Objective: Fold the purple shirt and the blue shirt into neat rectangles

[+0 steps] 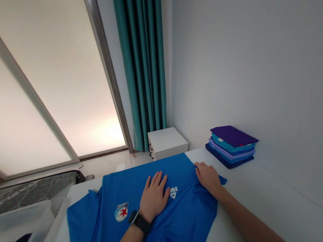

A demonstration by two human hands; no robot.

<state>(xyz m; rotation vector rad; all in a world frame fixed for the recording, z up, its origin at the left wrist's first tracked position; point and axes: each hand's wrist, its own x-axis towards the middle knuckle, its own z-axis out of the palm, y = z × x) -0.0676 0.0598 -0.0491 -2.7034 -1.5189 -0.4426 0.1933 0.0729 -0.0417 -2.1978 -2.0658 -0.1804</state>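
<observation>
A blue T-shirt (177,213) is spread over the white table, with a round badge (121,212) and white lettering (173,192) on its front. My left hand (154,196) lies flat on the chest of the shirt, fingers spread, between badge and lettering. On that wrist is a dark watch (139,221). My right hand (208,176) is at the shirt's right side with its fingers curled over the cloth, which bunches and creases beside it. The fingertips there are partly hidden. The lower part of the shirt runs out of view.
A stack of folded clothes (232,146), purple on top, sits on the white table (274,201) near the wall. To the left stands a whitish bin (39,224) with dark cloth inside. Beyond the table are a white cabinet (167,140), a teal curtain (146,65) and frosted sliding doors (63,71).
</observation>
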